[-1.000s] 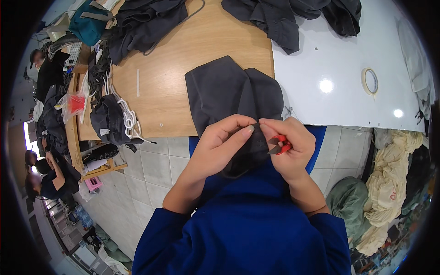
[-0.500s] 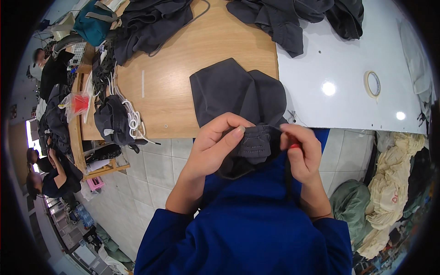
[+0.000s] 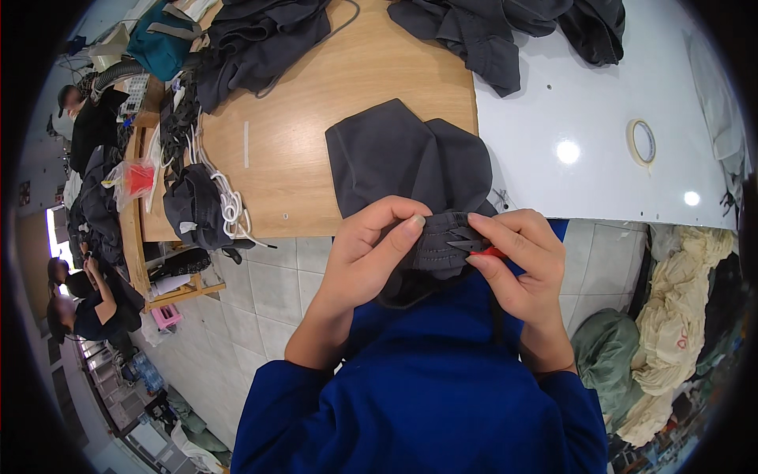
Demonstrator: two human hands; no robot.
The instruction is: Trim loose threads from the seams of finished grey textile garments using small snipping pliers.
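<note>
A dark grey garment (image 3: 387, 162) lies over the table's near edge, its stitched elastic waistband (image 3: 438, 257) gathered toward me. At the band's left end my left hand (image 3: 367, 257) is closed, thumb and forefinger pinching the cloth. My right hand (image 3: 525, 265) is closed round small thread snips (image 3: 464, 245) with a red handle. Their dark blades point left and lie over the stitched rows of the waistband. Whether the blade tips touch the cloth or a thread, I cannot tell.
More dark grey garments (image 3: 264, 47) lie at the table's far side. A tape roll (image 3: 641, 142) rests on the white tabletop at right. White cord (image 3: 229, 201) hangs by a dark bundle at left. Cream cloth (image 3: 671, 316) is heaped lower right. Other people are at far left.
My right hand has turned and moved left to the waistband, bringing the snips' blades into sight over it. My left hand keeps its pinch almost in place.
</note>
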